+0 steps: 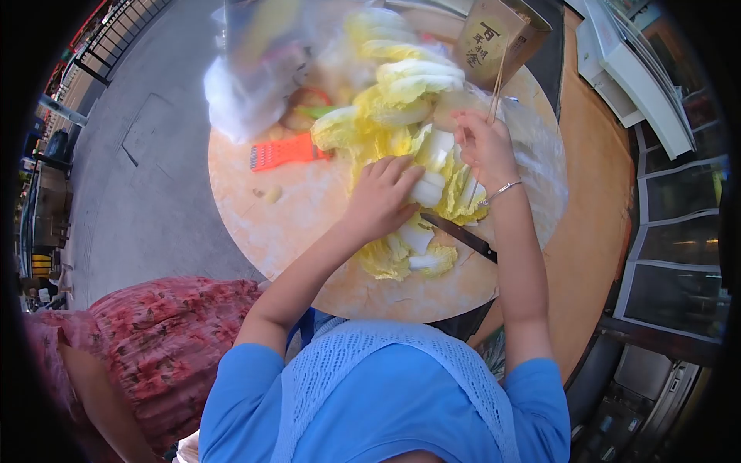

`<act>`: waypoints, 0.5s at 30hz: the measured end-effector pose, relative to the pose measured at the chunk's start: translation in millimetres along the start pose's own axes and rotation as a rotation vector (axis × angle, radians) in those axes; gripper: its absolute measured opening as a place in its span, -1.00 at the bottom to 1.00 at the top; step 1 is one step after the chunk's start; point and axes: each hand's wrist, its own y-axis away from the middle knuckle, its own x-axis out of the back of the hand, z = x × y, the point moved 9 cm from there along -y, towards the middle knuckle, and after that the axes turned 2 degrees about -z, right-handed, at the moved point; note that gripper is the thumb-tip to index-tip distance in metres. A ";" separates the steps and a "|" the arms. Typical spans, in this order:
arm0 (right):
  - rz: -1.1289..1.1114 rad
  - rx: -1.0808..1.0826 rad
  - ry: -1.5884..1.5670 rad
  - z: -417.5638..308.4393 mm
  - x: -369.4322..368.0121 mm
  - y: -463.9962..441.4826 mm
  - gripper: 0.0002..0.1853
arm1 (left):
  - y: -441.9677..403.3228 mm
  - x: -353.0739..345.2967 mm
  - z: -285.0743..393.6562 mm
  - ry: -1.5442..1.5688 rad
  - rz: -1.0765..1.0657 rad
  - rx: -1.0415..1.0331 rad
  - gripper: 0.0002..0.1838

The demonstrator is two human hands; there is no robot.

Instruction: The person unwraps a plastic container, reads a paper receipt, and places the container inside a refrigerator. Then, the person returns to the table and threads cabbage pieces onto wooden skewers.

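Observation:
My left hand (382, 193) rests on the pile of napa cabbage, fingers curled over a cut cabbage leaf (428, 189). My right hand (488, 150) pinches thin bamboo skewers (500, 77), which slant past the fingers toward the leaves. Whole and cut napa cabbage (417, 85) is heaped on the round table (324, 270). Below the hands lies a knife (471, 239) with a dark handle, partly behind my right forearm. Smaller cabbage pieces (394, 255) sit near its blade.
An orange grater (289, 152) and white plastic bags (251, 96) are at the left; the upper bags are blurred. A box with dark lettering (494, 42) stands at the back right. Clear plastic film (540, 154) covers the right side. A person in a floral garment (170, 332) is at lower left.

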 end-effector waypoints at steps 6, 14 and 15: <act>-0.217 0.195 0.023 -71.1 -45.3 15.9 -0.74 | -0.7 5.3 -2.2 0.076 0.009 -0.025 -0.38; -0.189 0.234 -0.017 -59.7 -31.8 -62.3 -0.81 | -6.4 11.7 -4.0 0.083 0.086 -0.020 -0.48; -0.145 0.162 0.055 -41.1 -22.5 -80.0 -0.82 | -6.5 14.9 -4.1 0.099 0.112 -0.014 -0.49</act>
